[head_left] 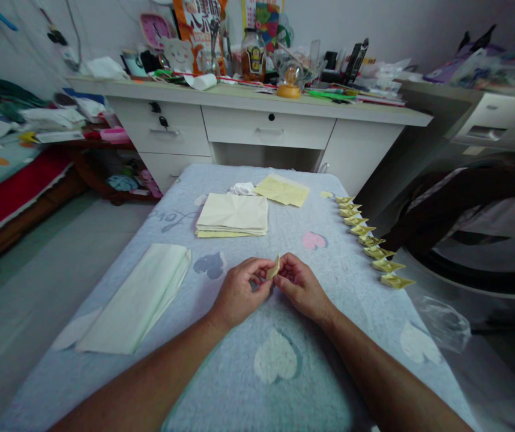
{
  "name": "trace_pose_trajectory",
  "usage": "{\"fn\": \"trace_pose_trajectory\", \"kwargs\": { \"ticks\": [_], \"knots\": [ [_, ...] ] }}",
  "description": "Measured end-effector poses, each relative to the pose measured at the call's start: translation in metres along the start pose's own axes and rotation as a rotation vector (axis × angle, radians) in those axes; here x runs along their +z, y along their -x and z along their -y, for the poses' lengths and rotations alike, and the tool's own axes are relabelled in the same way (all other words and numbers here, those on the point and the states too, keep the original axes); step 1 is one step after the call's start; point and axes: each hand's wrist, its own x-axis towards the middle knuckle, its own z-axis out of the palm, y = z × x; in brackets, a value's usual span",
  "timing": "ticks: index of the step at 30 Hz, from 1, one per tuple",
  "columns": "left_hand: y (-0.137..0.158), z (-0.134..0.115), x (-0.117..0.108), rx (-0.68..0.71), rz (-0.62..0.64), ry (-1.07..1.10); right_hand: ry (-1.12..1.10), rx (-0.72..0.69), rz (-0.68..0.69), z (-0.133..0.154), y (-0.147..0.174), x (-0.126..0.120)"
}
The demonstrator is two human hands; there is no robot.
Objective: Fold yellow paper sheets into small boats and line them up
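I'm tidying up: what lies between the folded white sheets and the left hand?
The head view shows just the blue cloth, printed with a grey-blue heart, between the white sheets and left hand.

A white desk stands against a wall.

My left hand and right hand meet at a small folded yellow paper, pinched between my fingertips.
Below them lies a pale blue cloth printed with hearts; to my right, pointed folded paper pieces run in a slanting row near its edge. Ahead I have a stack of creased sheets, with yellow sheets just beyond, and on my left a long folded pale sheet. A cluttered white desk stands past the far edge.
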Motion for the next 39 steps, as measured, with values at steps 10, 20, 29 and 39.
{"fn": "trace_pose_trajectory", "kwargs": {
  "ticks": [10, 20, 29, 39],
  "knots": [
    [0.0, -0.002, 0.0, 0.033, -0.021, -0.041, 0.024, -0.001, -0.045, -0.002, 0.0, 0.003],
    [0.001, 0.009, -0.003, -0.156, -0.021, 0.207, -0.136, 0.083, -0.151, -0.002, -0.004, 0.0],
    [-0.001, 0.009, -0.004, -0.105, -0.024, 0.162, -0.184, 0.123, -0.11, 0.001, -0.004, -0.001],
    [-0.001, 0.009, -0.006, -0.027, -0.092, 0.059, -0.411, 0.188, 0.075, 0.005, 0.001, -0.002]
  ]
}}
